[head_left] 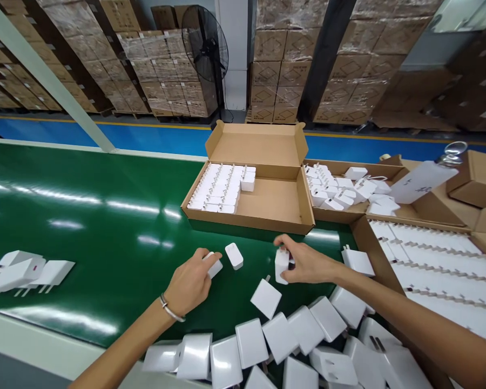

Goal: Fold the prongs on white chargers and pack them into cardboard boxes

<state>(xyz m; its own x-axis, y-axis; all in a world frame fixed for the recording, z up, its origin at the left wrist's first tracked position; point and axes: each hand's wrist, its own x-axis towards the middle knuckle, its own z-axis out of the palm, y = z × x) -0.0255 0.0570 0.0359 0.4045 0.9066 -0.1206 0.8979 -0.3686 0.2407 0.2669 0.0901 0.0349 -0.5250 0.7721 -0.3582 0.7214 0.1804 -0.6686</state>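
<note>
My left hand (189, 278), a bracelet at its wrist, is closed around a small white charger (214, 268) above the green surface. Another white charger (234, 256) lies just right of it, untouched. My right hand (302, 262) grips a white charger (282, 266) between thumb and fingers; part of another white piece shows behind it, mostly hidden. Below the right hand a square white charger (266, 298) rests with its prongs up. Beyond both hands stands an open cardboard box (249, 221), its left side packed with rows of white chargers (218, 186).
Many loose white chargers (251, 343) crowd the near edge, and several more (28, 272) lie at far left. At right, one carton (336, 215) holds mixed chargers and a bottle (423, 181); another box (441, 259) holds packed rows. A fan (206, 46) stands behind.
</note>
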